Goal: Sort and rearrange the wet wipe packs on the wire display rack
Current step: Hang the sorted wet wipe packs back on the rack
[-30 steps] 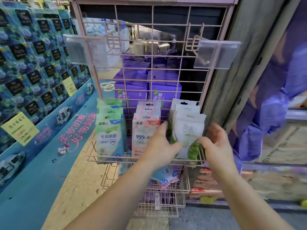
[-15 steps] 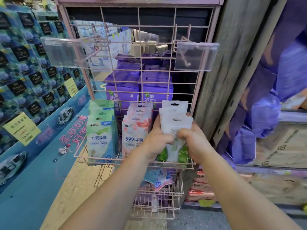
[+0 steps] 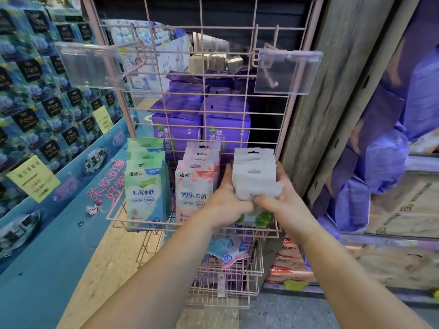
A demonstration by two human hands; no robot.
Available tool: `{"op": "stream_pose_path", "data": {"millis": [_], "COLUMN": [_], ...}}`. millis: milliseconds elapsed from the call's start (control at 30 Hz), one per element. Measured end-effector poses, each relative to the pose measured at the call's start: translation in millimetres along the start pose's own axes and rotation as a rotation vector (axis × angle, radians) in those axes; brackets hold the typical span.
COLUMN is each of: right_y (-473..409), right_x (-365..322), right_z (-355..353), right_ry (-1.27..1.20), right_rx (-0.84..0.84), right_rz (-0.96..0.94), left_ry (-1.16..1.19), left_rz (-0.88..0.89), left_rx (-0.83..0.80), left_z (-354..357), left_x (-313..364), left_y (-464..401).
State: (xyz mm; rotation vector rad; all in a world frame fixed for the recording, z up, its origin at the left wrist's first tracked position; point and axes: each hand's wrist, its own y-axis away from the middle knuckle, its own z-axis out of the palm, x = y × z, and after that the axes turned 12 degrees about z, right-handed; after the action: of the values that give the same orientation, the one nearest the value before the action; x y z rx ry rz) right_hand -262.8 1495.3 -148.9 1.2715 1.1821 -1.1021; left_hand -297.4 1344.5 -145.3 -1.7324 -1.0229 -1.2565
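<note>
White wet wipe packs [image 3: 255, 179] are standing in a stack at the right end of the pink wire basket [image 3: 114, 216], and both hands are closing on that stack. Left hand [image 3: 226, 201] is gripping its left side, fingers reaching up along the edge, thumb lying across the front. Right hand [image 3: 276, 203] is wrapping the right side, fingers curling behind, thumb meeting the left one at the front; green print is showing below the thumbs.

Just beside the left hand, the pink wet wipe packs [image 3: 193, 186], marked 99.9%, are standing in a row in the middle of the basket. Left of those, a little apart, the green wet wipe packs [image 3: 146, 191] are filling the basket's left end.

Below, a lower wire basket [image 3: 237, 283] is holding a few loose blue and pink packs [image 3: 225, 251], lying tilted.

Above the stacks, the wire grid panel [image 3: 202, 79] is carrying two clear label holders [image 3: 287, 72] on pegs. Behind the grid, purple tissue boxes [image 3: 202, 119] are sitting stacked. Far left, blue boxed packs [image 3: 35, 91] are covering a display wall with yellow price tags [image 3: 33, 178].
</note>
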Motion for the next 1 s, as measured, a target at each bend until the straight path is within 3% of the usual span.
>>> {"op": "stream_pose_path", "data": {"millis": [100,200,300,467,700,833,1000], "right_y": [-8.8,-15.8,-17.1,-8.0,-4.9,-4.2,10.1], "right_x": [-2.6,-3.2,-0.8,7.4,13.9,10.8,23.3], "right_z": [-3.9,-5.4,-4.1,6.0,7.1,5.6,-6.0], "right_ry": [0.095,0.151,0.122,0.098,0.271,0.229,0.289], "right_rx": [0.086,0.078,0.054,0.181,0.22,0.179,0.067], "right_rz": [0.039,0.078,0.122,0.065,0.045,0.079,0.095], "left_ry": [0.051,0.082,0.085,0.093,-0.053,-0.056,-0.342], "left_rz": [-0.008,-0.008,-0.002,0.027,0.049,0.056,0.054], "left_rx": [0.045,-0.024,-0.066,-0.064,-0.011,0.064,0.089], "left_z": [1.3,4.6,6.7,5.2,0.7,-2.9,-4.2], "left_x": [-2.7,-1.4,2.0,2.2,-4.8,-4.6,-8.5], "left_y": [-8.3,-13.1,-15.6,-12.0,0.6,10.1,33.6]}}
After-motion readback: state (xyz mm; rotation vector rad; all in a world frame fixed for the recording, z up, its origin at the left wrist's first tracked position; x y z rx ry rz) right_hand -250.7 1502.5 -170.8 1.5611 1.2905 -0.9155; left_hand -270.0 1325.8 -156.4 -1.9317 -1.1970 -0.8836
